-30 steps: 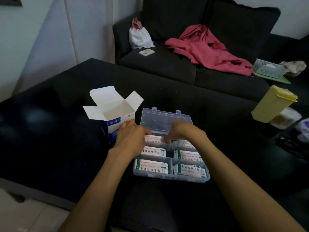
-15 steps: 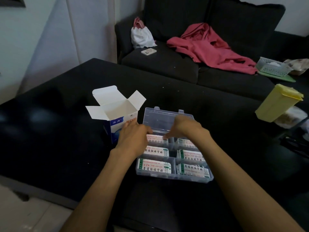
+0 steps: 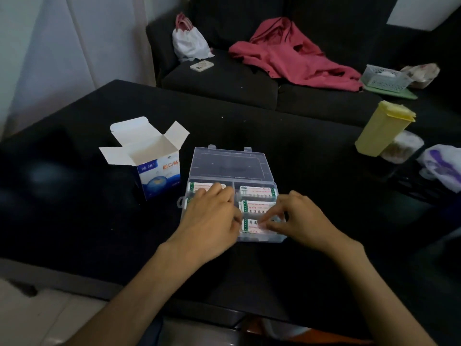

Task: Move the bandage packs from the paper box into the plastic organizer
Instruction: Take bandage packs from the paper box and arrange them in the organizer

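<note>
On the black table [image 3: 74,196], head view: I see the organizer [image 3: 230,166] open, bandage packs [image 3: 258,191] lying in its compartments. Left hand [image 3: 212,218], loosely curled, covers the left compartments; right hand [image 3: 299,218] pinches the nearest pack. Paper box [image 3: 152,158] stands open just left. Yellow container [image 3: 383,129] sits well right.

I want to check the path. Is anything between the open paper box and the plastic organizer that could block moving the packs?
Nothing visible does. The paper box stands open just left of the plastic organizer, whose lid lies folded back. Bare dark table separates them. Both hands are over its compartments.
</note>
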The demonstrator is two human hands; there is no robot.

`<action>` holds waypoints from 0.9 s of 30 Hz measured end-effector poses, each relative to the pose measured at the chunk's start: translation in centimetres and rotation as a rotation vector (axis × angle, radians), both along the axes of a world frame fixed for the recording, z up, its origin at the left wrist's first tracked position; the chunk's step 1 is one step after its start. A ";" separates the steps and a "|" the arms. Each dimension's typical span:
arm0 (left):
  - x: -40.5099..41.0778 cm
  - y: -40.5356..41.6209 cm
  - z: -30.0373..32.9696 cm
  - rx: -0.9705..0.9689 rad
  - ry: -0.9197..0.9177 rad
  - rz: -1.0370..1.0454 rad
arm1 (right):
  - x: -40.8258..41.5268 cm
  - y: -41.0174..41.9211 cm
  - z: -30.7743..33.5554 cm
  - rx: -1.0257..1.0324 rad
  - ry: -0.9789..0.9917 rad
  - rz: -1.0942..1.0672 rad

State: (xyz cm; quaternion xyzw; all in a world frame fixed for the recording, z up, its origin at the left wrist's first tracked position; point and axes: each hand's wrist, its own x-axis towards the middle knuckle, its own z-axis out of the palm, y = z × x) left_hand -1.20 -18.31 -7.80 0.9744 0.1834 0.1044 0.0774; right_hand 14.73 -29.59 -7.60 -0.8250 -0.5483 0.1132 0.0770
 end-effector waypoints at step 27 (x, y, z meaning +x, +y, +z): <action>1.4 -1.8 -0.8 0.181 0.083 0.037 | 1.2 0.4 -0.7 -0.111 -0.060 0.026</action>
